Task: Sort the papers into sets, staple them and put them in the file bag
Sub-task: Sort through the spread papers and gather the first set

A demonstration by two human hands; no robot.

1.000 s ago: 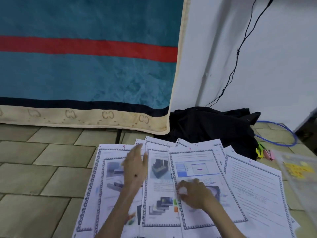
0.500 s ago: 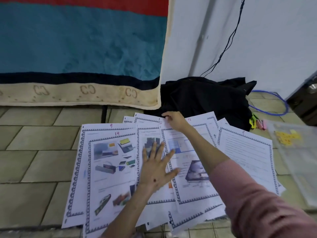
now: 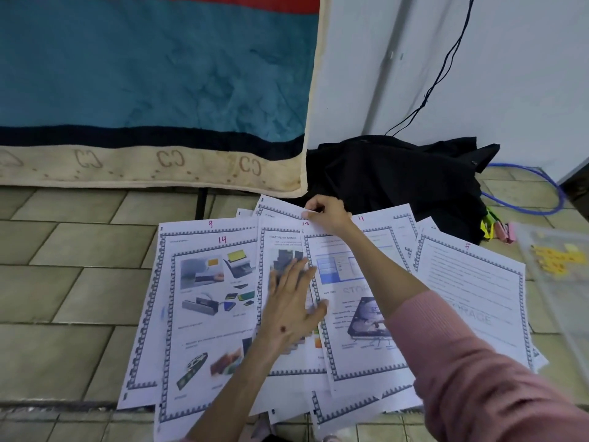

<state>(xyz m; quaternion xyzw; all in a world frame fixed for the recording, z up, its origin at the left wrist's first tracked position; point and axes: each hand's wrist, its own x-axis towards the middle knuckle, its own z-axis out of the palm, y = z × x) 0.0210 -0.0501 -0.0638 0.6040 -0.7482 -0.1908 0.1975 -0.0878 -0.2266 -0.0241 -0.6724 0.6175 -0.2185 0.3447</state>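
Several printed papers with patterned borders lie fanned out on the tiled floor, among them the page marked 14 (image 3: 210,301) at the left and a text page marked 5 (image 3: 471,282) at the right. My left hand (image 3: 291,304) rests flat, fingers spread, on a middle page. My right hand (image 3: 328,215) reaches to the far edge and pinches the top corner of a middle sheet (image 3: 347,320). A clear plastic file bag (image 3: 561,275) with yellow notes inside lies at the right edge.
A teal and red blanket (image 3: 153,90) hangs at the back left. Black cloth (image 3: 398,180) is heaped behind the papers. Coloured clips (image 3: 498,229) and a blue cable (image 3: 526,202) lie at the back right. A black cord (image 3: 446,68) runs down the white wall.
My right hand moved from the middle of the papers to their far edge and took hold of a sheet's top corner. My left hand shifted right onto a middle page. The view tilted down.
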